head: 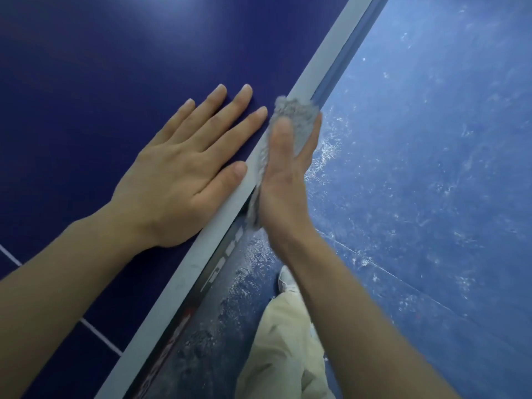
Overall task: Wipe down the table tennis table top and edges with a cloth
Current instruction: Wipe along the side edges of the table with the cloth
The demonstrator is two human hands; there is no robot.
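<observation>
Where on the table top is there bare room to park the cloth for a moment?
Bare blue top lies beyond the left hand's fingertips, up to the grey edge strip. More lies near the white line. Crowded: the edge where the right hand presses the cloth.

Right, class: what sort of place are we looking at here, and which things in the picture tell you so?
Probably an indoor sports hall or table tennis room. The dark blue table top has white line markings and a pale border, and beneath it is a scuffed blue sports floor. The right hand presses a grey cloth against the edge.
</observation>
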